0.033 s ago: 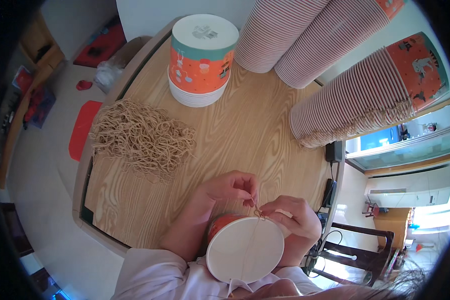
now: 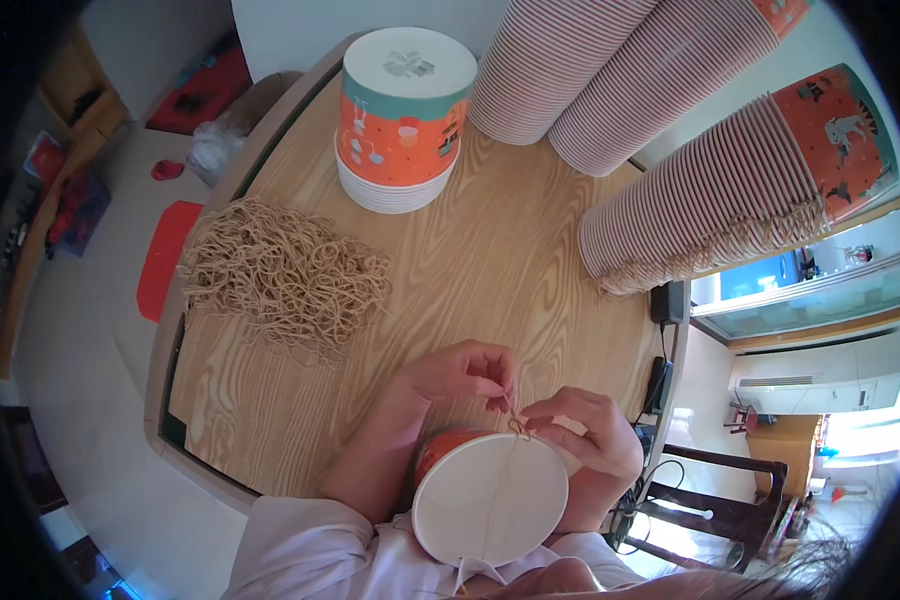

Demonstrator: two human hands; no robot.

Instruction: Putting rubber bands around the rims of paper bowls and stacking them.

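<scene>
A paper bucket (image 2: pixel 490 500), white inside and orange outside, rests against my body with its open mouth facing up. At its far rim a thin tan string (image 2: pixel 519 429) forms a small loop or knot. My left hand (image 2: pixel 470 373) is closed in a pinch on one end of this string, just beyond the rim. On the right side of the knot, my right hand (image 2: pixel 588 432) pinches the string between thumb and fingers, close to the rim. A loose pile of tan strings (image 2: pixel 285 280) lies on the table to the left.
A short stack of upside-down orange and green buckets (image 2: pixel 406 125) stands at the back of the wood-grain table (image 2: pixel 490 270). Long nested stacks (image 2: pixel 570 70) rise behind it. Another nested stack (image 2: pixel 705 190) lies at the right, with strings along its rims. A black adapter (image 2: pixel 667 303) sits at the right edge.
</scene>
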